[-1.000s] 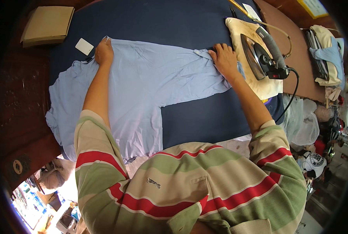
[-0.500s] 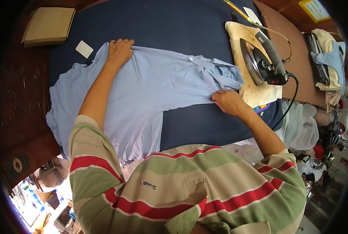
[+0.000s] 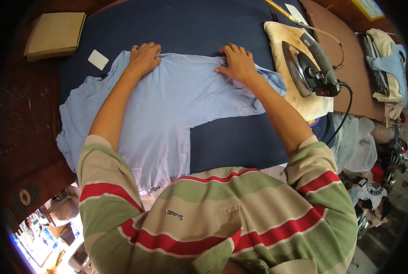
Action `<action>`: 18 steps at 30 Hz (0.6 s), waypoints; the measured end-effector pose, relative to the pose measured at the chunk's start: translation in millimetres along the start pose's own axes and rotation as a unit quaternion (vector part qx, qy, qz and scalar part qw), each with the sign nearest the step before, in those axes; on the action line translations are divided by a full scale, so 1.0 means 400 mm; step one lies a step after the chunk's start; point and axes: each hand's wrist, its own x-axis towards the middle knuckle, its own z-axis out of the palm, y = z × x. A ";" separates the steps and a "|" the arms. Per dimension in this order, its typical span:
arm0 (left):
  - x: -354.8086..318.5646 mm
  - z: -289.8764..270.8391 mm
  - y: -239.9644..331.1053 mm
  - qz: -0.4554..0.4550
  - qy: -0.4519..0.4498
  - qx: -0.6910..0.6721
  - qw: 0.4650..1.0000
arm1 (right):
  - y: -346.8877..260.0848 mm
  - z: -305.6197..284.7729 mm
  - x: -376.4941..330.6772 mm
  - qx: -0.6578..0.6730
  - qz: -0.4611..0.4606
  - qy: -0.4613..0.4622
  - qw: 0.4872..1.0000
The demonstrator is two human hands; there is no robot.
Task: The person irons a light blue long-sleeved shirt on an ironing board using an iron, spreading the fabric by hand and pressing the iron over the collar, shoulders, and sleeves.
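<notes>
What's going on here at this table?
A person in a striped polo is laying out a light blue shirt on a dark blue padded table. Both hands lie flat on the shirt's far edge, the left hand and the right hand set apart, neither closed in a grip. An electric iron rests untouched on a cream cloth pad to the right. A small white card and a flat cardboard box lie at the far left.
</notes>
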 end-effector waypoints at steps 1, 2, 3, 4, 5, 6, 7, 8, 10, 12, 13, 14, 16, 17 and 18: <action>-0.012 0.020 0.001 -0.008 0.029 0.003 1.000 | -0.016 -0.017 -0.019 -0.002 -0.042 0.054 0.998; -0.031 0.044 -0.002 -0.019 0.055 0.008 0.998 | -0.030 -0.044 -0.043 0.038 -0.074 -0.010 0.996; -0.047 0.067 -0.004 -0.031 0.081 0.013 0.996 | -0.037 -0.084 -0.075 0.079 -0.106 -0.075 0.988; -0.052 0.074 0.000 -0.030 0.094 0.008 0.995 | -0.036 -0.121 -0.112 0.116 -0.134 -0.137 0.975; -0.053 0.071 0.003 -0.029 0.106 0.005 0.994 | -0.032 -0.144 -0.161 0.107 -0.172 -0.173 0.964; -0.053 0.069 0.004 -0.028 0.119 0.004 0.992 | -0.016 -0.154 -0.205 0.099 -0.210 -0.208 0.950; -0.043 0.070 0.005 -0.034 0.115 0.010 0.993 | 0.019 -0.152 -0.242 0.098 -0.209 -0.225 0.947; -0.027 0.072 0.005 -0.039 0.110 0.016 0.993 | 0.057 -0.146 -0.279 0.096 -0.206 -0.242 0.943; -0.010 0.069 0.003 -0.059 0.098 0.029 0.993 | 0.073 -0.143 -0.290 0.097 -0.195 -0.267 0.939; -0.007 0.071 0.006 -0.081 0.082 0.039 0.993 | 0.067 -0.155 -0.282 0.100 -0.173 -0.288 0.937; -0.008 0.075 0.004 -0.093 0.088 0.040 0.991 | 0.060 -0.164 -0.274 0.095 -0.168 -0.317 0.928; -0.011 0.081 0.002 -0.105 0.095 0.041 0.989 | 0.048 -0.173 -0.266 0.091 -0.163 -0.346 0.919; -0.010 0.088 0.003 -0.124 0.097 0.046 0.987 | 0.030 -0.183 -0.253 0.082 -0.140 -0.397 0.903; -0.007 0.089 0.005 -0.131 0.093 0.050 0.986 | 0.022 -0.184 -0.247 0.078 -0.122 -0.418 0.897; -0.004 0.090 0.004 -0.140 0.089 0.054 0.985 | 0.012 -0.185 -0.238 0.074 -0.106 -0.440 0.889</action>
